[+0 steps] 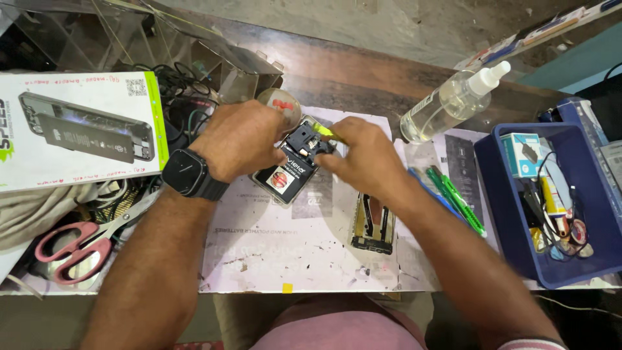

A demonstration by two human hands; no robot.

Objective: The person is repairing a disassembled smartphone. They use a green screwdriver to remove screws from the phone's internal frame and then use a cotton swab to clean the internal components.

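The opened phone (293, 170) lay tilted on the white work sheet (304, 253) at the middle of the tabletop, apparently pinned there so its exposed back stayed steady. The left hand (241, 139) clamped its upper-left edge; the right hand (357, 155) pinched a yellow-green tool (328, 132) at the top corner. A separate frame (373, 223) lay nearby.
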